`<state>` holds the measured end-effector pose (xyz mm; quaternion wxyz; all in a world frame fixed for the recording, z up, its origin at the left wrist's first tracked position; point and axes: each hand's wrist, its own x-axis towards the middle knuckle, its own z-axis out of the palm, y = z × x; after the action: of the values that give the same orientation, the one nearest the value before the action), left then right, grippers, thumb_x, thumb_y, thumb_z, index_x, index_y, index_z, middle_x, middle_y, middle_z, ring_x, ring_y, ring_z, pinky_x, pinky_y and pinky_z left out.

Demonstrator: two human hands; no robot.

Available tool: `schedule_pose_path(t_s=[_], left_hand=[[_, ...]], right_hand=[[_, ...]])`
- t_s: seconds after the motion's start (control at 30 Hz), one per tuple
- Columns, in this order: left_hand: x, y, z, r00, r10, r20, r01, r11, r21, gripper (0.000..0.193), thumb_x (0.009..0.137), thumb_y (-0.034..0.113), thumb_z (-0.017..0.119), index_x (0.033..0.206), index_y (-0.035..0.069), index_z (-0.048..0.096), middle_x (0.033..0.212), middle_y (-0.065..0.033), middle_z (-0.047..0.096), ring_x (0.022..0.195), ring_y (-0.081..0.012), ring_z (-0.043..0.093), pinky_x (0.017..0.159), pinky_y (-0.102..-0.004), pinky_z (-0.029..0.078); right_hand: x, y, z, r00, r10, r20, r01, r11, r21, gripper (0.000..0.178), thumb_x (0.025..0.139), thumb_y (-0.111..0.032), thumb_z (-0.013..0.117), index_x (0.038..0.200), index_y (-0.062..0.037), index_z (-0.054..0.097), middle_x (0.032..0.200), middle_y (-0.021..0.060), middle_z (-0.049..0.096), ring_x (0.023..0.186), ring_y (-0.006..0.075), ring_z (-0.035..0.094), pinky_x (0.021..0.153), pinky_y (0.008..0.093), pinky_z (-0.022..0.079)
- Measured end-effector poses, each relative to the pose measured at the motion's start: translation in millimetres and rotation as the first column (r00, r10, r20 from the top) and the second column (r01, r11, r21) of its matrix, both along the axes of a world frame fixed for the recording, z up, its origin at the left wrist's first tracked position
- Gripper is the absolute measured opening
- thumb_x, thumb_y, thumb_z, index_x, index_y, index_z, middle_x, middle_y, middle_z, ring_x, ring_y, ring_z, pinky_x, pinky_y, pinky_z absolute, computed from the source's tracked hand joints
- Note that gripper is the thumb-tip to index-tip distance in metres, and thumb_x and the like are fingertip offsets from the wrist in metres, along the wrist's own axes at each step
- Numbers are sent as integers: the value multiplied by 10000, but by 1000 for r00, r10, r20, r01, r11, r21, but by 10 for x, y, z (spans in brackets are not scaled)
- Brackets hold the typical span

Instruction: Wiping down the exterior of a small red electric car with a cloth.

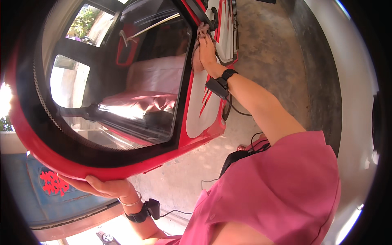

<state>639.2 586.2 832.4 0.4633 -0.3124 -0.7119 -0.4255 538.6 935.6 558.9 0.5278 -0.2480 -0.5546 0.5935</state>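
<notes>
A small red and white enclosed vehicle with a large black-edged windshield fills the left and middle. Near its side, just below a black door handle, my right hand presses a crumpled brownish-pink cloth against the body beside the window frame. The cloth sticks out past the fingers at the top and on the left. My left hand lies with stretched fingers along the red lower edge of the front and holds nothing. Through the glass show a pinkish seat cover and a red-framed mirror.
Concrete floor runs along the vehicle's right side to a pale wall with a dark base. A blue panel with a red paper cutout stands at the lower left. Black cables hang from the bands on both wrists.
</notes>
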Motion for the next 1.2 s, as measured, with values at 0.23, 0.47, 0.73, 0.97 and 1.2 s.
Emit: schedule_pose_path(t_s=[0.23, 0.47, 0.73, 0.97, 1.2], left_hand=[[46, 1, 3, 995, -99, 35, 96, 993, 75, 610, 961, 298, 404, 1473, -1, 262, 1517, -188, 262, 1374, -302, 315, 1104, -392, 323], [36, -26, 3, 994, -95, 46, 94, 995, 27, 584, 954, 242, 402, 1469, 0, 272, 1517, -179, 265, 1363, -294, 330, 1103, -390, 331], [32, -7, 13, 996, -53, 69, 49, 997, 56, 580, 951, 240, 398, 1469, 7, 279, 1515, -182, 268, 1363, -299, 331, 1106, -394, 329], [50, 33, 9, 998, 26, 50, -28, 998, 49, 609, 933, 261, 401, 1474, 13, 273, 1510, -186, 276, 1350, -317, 353, 1108, -409, 323], [25, -23, 20, 999, -26, 39, 22, 996, 85, 636, 919, 280, 417, 1481, 25, 263, 1514, -189, 263, 1338, -323, 371, 1102, -423, 335]], right_hand=[[251, -789, -40, 997, -80, -24, 79, 997, -11, 306, 924, -202, 388, 1104, 4, 525, 1143, 202, 549, 1136, 393, 453, 1006, 448, 323], [813, -1784, 87, 987, 125, 100, -124, 992, -22, 353, 925, -213, 403, 1177, 24, 476, 1290, 236, 431, 1247, 392, 364, 1038, 448, 284], [1115, -2248, 370, 976, 171, 133, -186, 976, 109, 331, 912, -185, 464, 1174, 18, 465, 1305, 248, 370, 1282, 393, 316, 1080, 455, 224], [695, -1520, 254, 998, 40, -39, -40, 999, 24, 151, 902, -119, 449, 1017, -39, 507, 1050, 136, 495, 1050, 299, 475, 966, 381, 331], [268, -855, 27, 1000, -12, 27, 13, 999, -44, 228, 900, -188, 452, 1044, -42, 551, 1161, 188, 513, 1158, 383, 432, 1009, 460, 314]])
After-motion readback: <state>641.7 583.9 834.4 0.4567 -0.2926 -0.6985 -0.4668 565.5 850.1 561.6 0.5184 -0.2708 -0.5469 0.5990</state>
